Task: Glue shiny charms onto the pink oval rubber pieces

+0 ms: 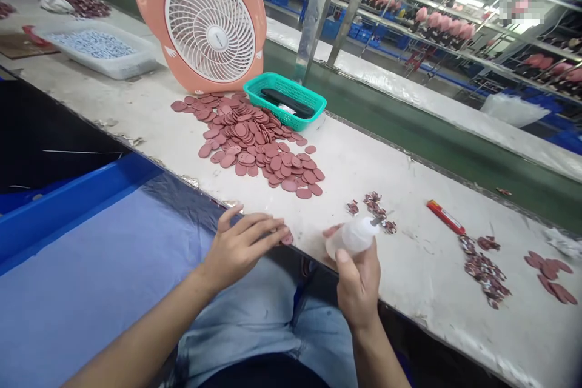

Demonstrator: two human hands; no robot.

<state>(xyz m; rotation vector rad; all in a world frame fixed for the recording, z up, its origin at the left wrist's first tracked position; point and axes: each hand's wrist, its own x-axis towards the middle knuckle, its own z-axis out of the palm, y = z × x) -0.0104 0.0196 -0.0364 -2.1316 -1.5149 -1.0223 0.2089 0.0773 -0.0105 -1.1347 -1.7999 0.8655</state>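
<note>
My right hand [359,279] is wrapped round a translucent white squeeze bottle [354,236]. The bottle lies tilted, its thin dark tip pointing up and right above the table. At the table's front edge, my left hand [245,248] reaches out with its fingers stretched and its thumb apart. Its fingertips touch a small reddish-brown oval piece [288,239], mostly covered by the fingers. Beyond the left hand lies a large loose pile of flat reddish-brown oval pieces [254,136], some with small holes. Small clusters of shiny brown bits [375,203] lie just behind the bottle.
Behind the pile stand an orange animal-shaped fan [216,30] and a green basket [321,106] with dark items. A red-and-yellow packet [445,217], more brown clusters [486,273] and several ovals [550,276] lie right. A blue lined bin [91,206] sits at left.
</note>
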